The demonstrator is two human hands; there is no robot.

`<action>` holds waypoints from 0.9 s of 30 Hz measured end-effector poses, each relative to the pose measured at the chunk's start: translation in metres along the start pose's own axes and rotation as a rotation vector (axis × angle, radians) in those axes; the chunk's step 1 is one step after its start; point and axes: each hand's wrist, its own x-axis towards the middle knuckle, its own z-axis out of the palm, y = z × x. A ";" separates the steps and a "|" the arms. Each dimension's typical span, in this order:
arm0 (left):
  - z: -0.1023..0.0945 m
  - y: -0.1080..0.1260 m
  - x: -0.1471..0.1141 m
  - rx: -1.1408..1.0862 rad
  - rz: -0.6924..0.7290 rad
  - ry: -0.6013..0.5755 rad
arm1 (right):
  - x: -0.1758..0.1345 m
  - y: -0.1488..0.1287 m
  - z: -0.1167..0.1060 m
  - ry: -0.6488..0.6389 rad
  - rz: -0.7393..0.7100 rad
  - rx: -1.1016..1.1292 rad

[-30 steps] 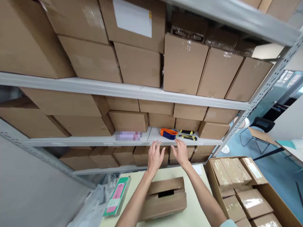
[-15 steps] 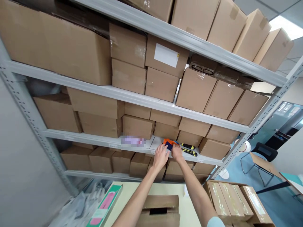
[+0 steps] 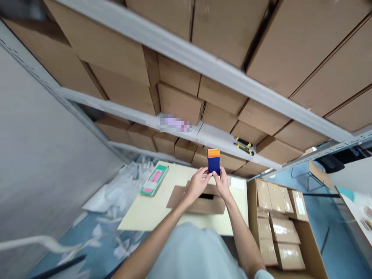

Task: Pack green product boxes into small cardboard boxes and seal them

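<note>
Left fingers [image 3: 208, 178] and right fingers [image 3: 216, 177] are gripping the blue-orange piece [image 3: 214, 162] at six o'clock — sensibly. It's seeming light, stiff.

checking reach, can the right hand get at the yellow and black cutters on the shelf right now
Probably yes, once freed: the right hand helps hold the blue and orange item, but nothing appears to block the cutters.

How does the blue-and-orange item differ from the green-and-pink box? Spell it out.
The blue-and-orange item is held between the left hand and right hand; the green-and-pink box lies on the pale table. The item is dark blue with an orange far end; the box is green with pink patches. The box looks longer than the item. Both show two main colours.
</note>
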 end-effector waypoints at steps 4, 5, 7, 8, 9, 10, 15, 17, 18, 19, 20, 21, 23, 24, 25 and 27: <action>-0.014 0.001 -0.063 -0.052 -0.166 -0.113 | -0.076 0.003 0.015 -0.005 0.177 0.071; -0.018 0.001 -0.075 -0.041 -0.192 -0.141 | -0.090 0.003 0.017 -0.001 0.214 0.097; -0.027 0.002 -0.093 -0.007 -0.226 -0.204 | -0.111 0.002 0.019 -0.005 0.268 0.151; -0.031 0.003 -0.100 0.013 -0.238 -0.240 | -0.118 0.001 0.018 -0.018 0.286 0.174; -0.035 0.004 -0.106 0.034 -0.250 -0.276 | -0.124 -0.001 0.017 -0.038 0.299 0.191; -0.039 0.006 -0.110 0.057 -0.260 -0.309 | -0.127 -0.003 0.016 -0.063 0.308 0.202; -0.059 0.023 -0.112 0.213 -0.212 -0.312 | -0.139 -0.017 0.008 -0.142 0.299 0.139; -0.068 0.035 -0.104 0.247 -0.182 -0.195 | -0.143 -0.020 0.004 -0.152 0.297 0.073; -0.072 0.041 -0.099 0.242 -0.169 -0.143 | -0.146 -0.022 0.001 -0.160 0.294 0.034; -0.076 0.049 -0.094 0.226 -0.151 -0.116 | -0.149 -0.022 -0.003 -0.175 0.287 -0.009; -0.079 0.056 -0.089 0.212 -0.132 -0.115 | -0.152 -0.023 -0.006 -0.192 0.275 -0.052; -0.082 0.063 -0.084 0.206 -0.110 -0.127 | -0.154 -0.023 -0.010 -0.212 0.259 -0.095; -0.084 0.077 -0.078 0.231 -0.063 -0.172 | -0.159 -0.024 -0.017 -0.249 0.215 -0.174; -0.085 0.083 -0.075 0.252 -0.042 -0.200 | -0.161 -0.024 -0.020 -0.264 0.188 -0.213; -0.085 0.088 -0.074 0.272 -0.025 -0.228 | -0.162 -0.024 -0.023 -0.275 0.158 -0.251; -0.083 0.096 -0.075 0.296 -0.003 -0.284 | -0.165 -0.023 -0.028 -0.286 0.089 -0.321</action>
